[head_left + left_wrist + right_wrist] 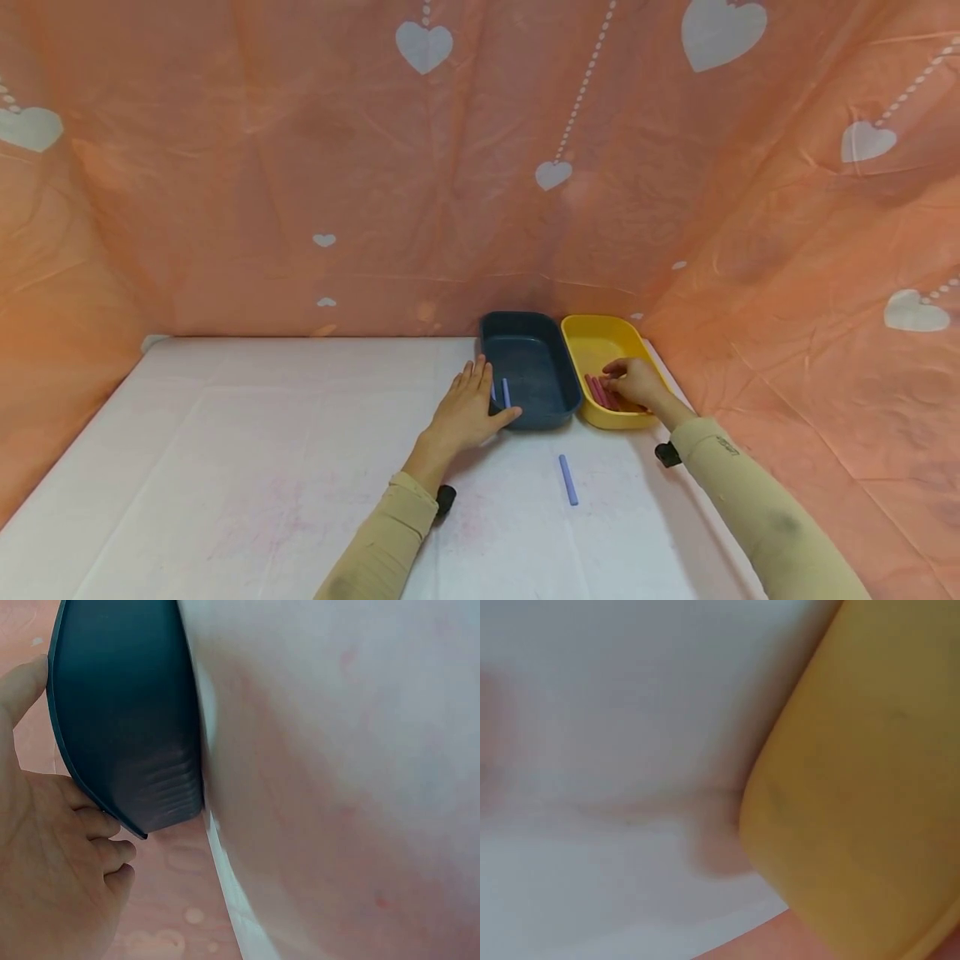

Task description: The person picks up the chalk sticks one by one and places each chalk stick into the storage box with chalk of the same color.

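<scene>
My left hand (467,412) lies against the near left corner of a dark blue tray (564,392), fingers extended along its side and thumb over the near rim. The left wrist view shows this hand (56,855) touching the tray's rim (64,754). Inside the tray are two blue-violet sticks (506,393), like chalk. My right hand (637,383) reaches into a yellow tray (600,333), its bent fingers at several pinkish-red sticks (597,392). Whether it pinches one is hidden. The right wrist view shows only the yellow tray's outer wall (855,787).
Another blue-violet stick (568,480) lies on the white-covered table (262,442), in front of the trays. The trays stand side by side at the back right. An orange curtain (450,208) with white hearts hangs behind and along both sides.
</scene>
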{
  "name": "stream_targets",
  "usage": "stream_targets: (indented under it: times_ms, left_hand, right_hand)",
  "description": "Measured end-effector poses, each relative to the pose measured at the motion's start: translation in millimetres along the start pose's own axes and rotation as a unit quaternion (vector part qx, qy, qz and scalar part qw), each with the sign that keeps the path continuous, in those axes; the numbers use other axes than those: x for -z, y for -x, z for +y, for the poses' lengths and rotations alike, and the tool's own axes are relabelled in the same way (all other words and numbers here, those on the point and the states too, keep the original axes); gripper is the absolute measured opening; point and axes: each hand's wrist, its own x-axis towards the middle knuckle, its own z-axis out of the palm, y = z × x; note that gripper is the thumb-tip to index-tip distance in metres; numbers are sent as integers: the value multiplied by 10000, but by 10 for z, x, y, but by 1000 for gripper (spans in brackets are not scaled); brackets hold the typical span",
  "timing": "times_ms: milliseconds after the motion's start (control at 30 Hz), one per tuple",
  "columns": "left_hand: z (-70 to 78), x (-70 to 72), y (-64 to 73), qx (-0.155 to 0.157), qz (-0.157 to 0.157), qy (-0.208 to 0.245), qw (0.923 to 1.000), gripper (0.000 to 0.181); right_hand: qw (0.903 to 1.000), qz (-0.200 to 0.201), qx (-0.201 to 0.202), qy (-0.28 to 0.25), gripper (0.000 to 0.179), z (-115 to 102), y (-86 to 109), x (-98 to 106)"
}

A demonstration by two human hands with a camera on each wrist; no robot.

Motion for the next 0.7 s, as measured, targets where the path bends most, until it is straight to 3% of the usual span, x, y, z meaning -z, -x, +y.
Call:
stream_targets:
  times_ms: [467, 700]
  left_hand:
    - [12, 14, -2, -11, 4, -6, 10000, 99]
    - [21, 15, 10, -9, -14, 22, 10000, 99]
  right_hand:
    - [9986, 276, 355, -277, 32, -106, 220, 31]
    - [9962, 597, 637, -40, 30, -182, 326, 23]
